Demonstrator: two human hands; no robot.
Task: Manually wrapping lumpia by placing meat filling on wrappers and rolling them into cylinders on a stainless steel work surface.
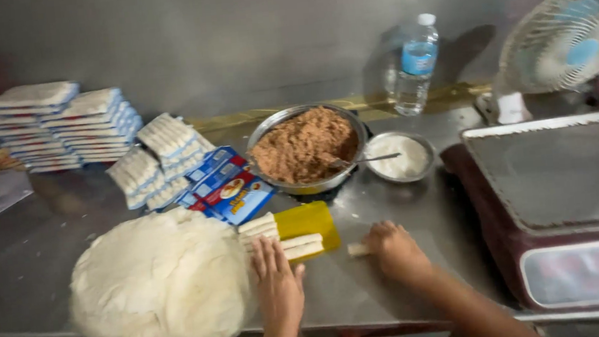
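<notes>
Wrapper stack: a big round pile of thin white dough sheets [161,282] is lying near left on the grey steel table [390,218].
Filling: a round metal bowl of brown mince [305,148] is sitting far centre.
Tray: a yellow plastic tray [309,222] is holding pale rolls [299,246].
Left hand [277,282]: is lying flat, fingers spread narrow, touching those rolls.
Right hand [393,250]: is curling closed round one small pale roll [356,249], right of the tray.

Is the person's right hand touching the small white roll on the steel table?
Touching. In the head view, the right hand closes over one end of the small white roll; no gap shows between the fingers and the roll on the steel table.
</notes>
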